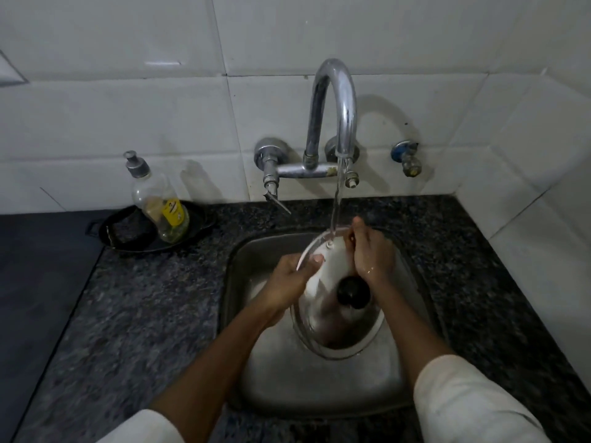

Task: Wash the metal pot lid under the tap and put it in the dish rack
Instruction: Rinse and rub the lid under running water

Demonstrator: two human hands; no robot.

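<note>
**Rinsing the lid under the running tap**

The pot lid [332, 314] is held tilted over the sink [256, 362], its far rim directly beneath the tap [335, 100], so that the stream strikes the top and probably drains downward. The left hand [287, 282] pinches the rim left of the tap's stream; the right hand [371, 251] closes on the rim to its right, above the black knob [353, 290]. No dish rack is visible.

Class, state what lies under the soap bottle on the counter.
The soap bottle stands in a black pan, beside a dark scrubber. The pan floor beneath the bottle is hidden.
</note>
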